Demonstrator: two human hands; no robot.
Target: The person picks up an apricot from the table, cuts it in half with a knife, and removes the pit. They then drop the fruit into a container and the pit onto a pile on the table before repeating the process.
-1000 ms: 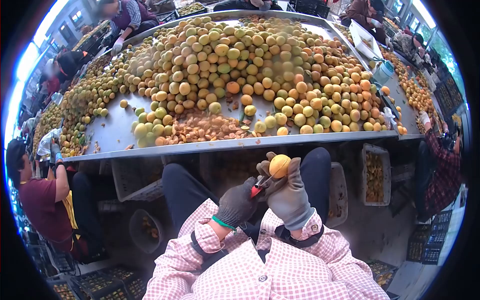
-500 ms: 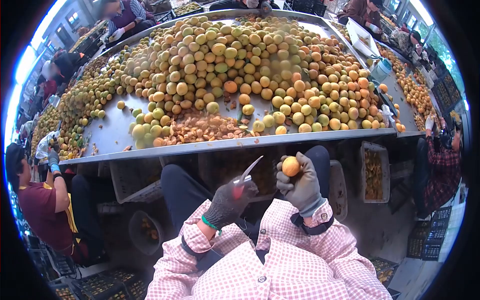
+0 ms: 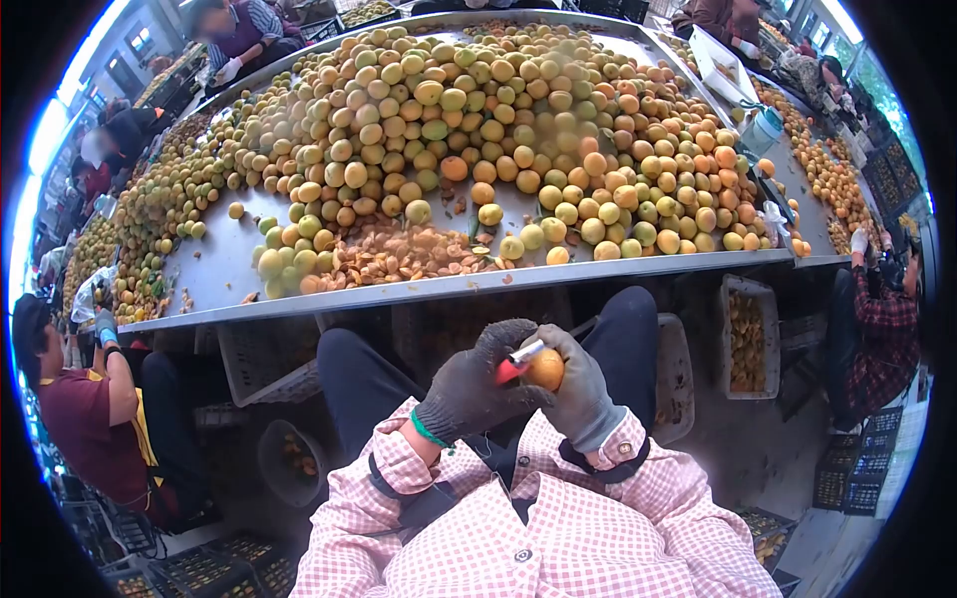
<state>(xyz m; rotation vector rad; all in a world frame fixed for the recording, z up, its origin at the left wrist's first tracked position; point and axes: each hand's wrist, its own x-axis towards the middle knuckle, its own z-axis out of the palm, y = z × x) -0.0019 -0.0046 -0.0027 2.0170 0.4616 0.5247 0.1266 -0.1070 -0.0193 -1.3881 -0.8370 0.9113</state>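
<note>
Close together above my lap are my two grey-gloved hands. My left hand (image 3: pixel 473 384) is closed round a small knife (image 3: pixel 512 369) with a red handle. The knife's metal part lies against an apricot (image 3: pixel 545 370), and the blade's tip is out of sight between the fruit and my fingers. My right hand (image 3: pixel 583 394) grips that orange apricot from the right side. In front, a big heap of apricots (image 3: pixel 399 120), green-yellow to orange, covers much of the metal table (image 3: pixel 224 269). Near its front edge sits a pile of brown pits or cut pieces (image 3: pixel 404 257).
Under the table stand pale crates (image 3: pixel 267 354), another crate holding fruit pieces (image 3: pixel 748 339), and a bucket (image 3: pixel 289 463). A person in a maroon shirt (image 3: pixel 95 429) is at left; one in a plaid shirt (image 3: pixel 882 329) at right. A white tray (image 3: pixel 723 68) lies far right.
My hands have come together. The knife, earlier raised and apart with its curved blade showing, now meets the apricot, which has moved down and left in my right hand.
</note>
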